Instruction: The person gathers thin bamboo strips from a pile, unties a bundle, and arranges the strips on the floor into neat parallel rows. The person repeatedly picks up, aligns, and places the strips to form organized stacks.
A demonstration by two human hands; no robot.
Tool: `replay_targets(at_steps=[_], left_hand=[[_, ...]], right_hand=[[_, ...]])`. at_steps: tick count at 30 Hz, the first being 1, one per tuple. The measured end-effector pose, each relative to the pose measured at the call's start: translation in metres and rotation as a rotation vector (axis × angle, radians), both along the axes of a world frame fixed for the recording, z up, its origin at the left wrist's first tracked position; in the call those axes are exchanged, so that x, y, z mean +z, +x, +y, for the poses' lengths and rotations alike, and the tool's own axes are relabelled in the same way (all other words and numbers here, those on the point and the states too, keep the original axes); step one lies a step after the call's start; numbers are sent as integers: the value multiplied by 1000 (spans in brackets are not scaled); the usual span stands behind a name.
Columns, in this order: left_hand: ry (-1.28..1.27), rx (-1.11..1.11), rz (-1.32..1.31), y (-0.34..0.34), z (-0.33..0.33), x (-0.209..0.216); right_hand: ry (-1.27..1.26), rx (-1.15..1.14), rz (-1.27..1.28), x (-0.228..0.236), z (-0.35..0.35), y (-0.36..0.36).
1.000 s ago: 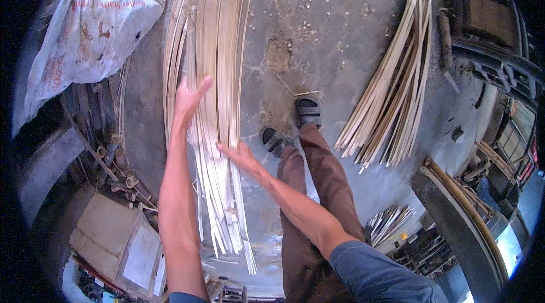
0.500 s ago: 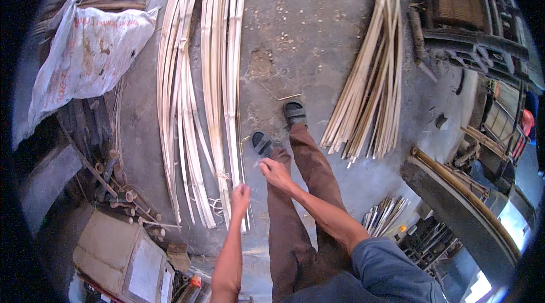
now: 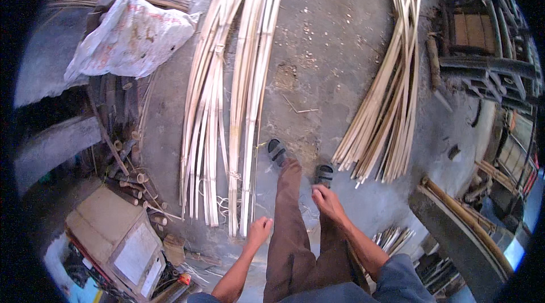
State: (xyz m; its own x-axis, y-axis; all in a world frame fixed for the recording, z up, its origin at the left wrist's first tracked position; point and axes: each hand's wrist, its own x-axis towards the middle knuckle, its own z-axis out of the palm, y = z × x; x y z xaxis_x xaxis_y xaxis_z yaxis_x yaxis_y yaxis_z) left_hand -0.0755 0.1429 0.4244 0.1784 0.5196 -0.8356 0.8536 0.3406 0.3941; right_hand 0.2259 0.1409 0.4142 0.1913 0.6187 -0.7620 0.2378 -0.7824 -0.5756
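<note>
My left hand [image 3: 260, 229], its fingers curled in, hangs just right of the lower ends of a bundle of split bamboo strips [image 3: 243, 132], apart from it. With its fingers also curled, my right hand [image 3: 328, 199] is in front of my right leg, close to the sandal [image 3: 323, 174] on that foot. Nothing shows sticking out of either hand. A pale tie [image 3: 234, 176] goes round the strips near their lower end. Beside this bundle lies another bundle of bamboo strips [image 3: 204, 127] on the left, with thin loops of cord [image 3: 226, 203] between their ends.
A crossed bundle of strips [image 3: 386, 98] lies on the floor to the right. At the left are a white sack [image 3: 136, 36], bamboo poles [image 3: 133, 178] and a worn box [image 3: 108, 229]. On the right stand dark bamboo furniture [image 3: 482, 64] and a long bench [image 3: 454, 223].
My feet have swapped places, the left one now further ahead. Both hands have moved apart, lower and to the right in view. The bundles have shifted right in the picture as my head turned.
</note>
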Motion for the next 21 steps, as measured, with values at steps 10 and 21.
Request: replay_targets(at_steps=[10, 21], left_hand=[[-4, -158, -68, 69, -96, 76], [-103, -214, -281, 83, -137, 144]], right_hand=[[-286, 598, -260, 120, -169, 76], [-98, 663, 479, 166, -239, 94]])
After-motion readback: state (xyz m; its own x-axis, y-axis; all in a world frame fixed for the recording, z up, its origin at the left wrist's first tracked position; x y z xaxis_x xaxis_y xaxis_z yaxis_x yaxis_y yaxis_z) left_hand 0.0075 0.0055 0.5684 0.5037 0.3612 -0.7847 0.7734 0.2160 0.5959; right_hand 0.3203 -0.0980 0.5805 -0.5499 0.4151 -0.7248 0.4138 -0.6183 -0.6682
